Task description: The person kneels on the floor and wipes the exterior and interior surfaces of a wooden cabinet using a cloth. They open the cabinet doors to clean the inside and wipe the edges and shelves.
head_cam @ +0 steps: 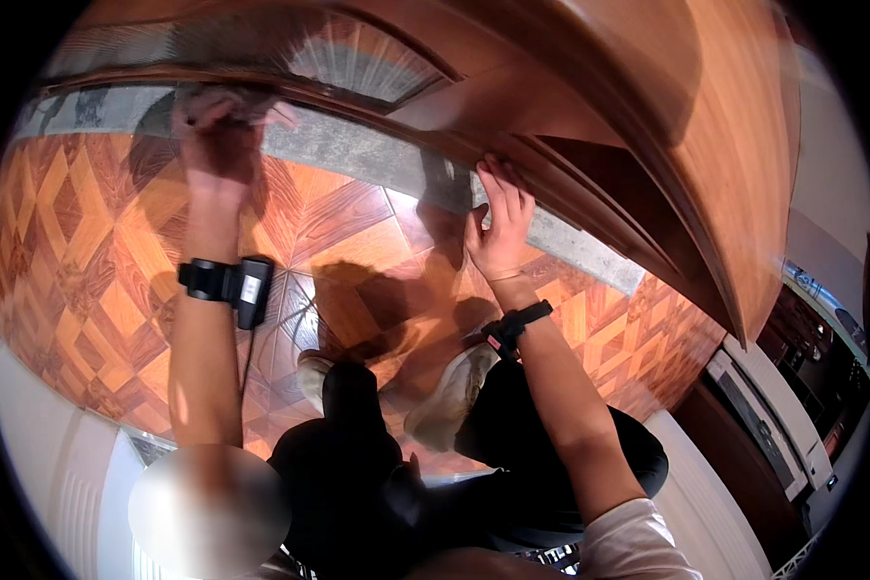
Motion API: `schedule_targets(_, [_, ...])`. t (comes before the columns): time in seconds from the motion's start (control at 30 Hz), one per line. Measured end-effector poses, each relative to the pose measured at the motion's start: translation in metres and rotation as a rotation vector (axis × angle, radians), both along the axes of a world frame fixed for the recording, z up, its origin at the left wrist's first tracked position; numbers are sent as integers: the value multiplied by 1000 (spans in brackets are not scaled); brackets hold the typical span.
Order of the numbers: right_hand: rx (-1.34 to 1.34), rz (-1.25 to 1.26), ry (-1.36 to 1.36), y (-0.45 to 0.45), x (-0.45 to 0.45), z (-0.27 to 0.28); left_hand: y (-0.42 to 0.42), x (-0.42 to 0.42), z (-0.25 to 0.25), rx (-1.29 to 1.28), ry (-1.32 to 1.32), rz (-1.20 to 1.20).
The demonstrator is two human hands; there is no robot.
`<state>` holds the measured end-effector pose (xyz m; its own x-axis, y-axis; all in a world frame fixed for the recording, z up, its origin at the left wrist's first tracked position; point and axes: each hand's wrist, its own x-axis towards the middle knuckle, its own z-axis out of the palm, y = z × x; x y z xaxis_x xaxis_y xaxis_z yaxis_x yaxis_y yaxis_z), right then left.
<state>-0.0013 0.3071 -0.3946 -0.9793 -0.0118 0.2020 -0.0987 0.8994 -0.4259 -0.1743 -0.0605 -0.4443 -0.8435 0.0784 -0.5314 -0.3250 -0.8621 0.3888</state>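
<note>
In the upper left of the head view, my left hand (221,156) reaches down to the grey stone strip (348,141) along the base of a glossy brown wooden door (435,94). A crumpled pinkish cloth (283,114) appears bunched in its fingers, though motion blurs both. My right hand (504,225) rests its fingertips against the door's lower edge, palm down over the strip, with the thumb spread and nothing held. Black straps with small devices circle both wrists; a thin cable runs from the left one.
Beneath me lies a patterned wood-look floor (80,254). My shoes (442,406) and black-trousered knees are close below my arms. The door's edge (739,319) juts toward the right. A white boxy appliance (768,420) stands at far right, and a pale wall (51,420) borders the lower left.
</note>
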Motion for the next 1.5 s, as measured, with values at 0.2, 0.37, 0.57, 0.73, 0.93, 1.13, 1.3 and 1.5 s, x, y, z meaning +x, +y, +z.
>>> schedule_targets(0.2, [27, 30, 36, -4, -2, -4, 24, 4, 20, -76, -64, 71])
schedule_targets(0.37, [47, 19, 43, -1, 2, -9, 124, 50, 65, -217, -217, -142])
schedule_targets(0.57, [43, 76, 8, -10, 0, -2, 149, 76, 42, 83, -191, -330])
schedule_targets(0.73, [88, 68, 34, -5, 0, -2, 117, 51, 56, -69, -194, -312])
schedule_targets(0.93, [51, 54, -24, -10, 0, -1, -37, -10, 8, -105, 3, -63])
schedule_targets(1.13, [48, 20, -59, -8, 4, -2, -33, -30, 13, -189, -24, 124])
schedule_targets(1.3, [55, 49, -40, -8, 1, -3, 2, -4, 15, -300, -115, 47])
schedule_targets(1.5, [98, 40, -89, -19, 2, 16, 76, 38, 70, -386, -186, -149])
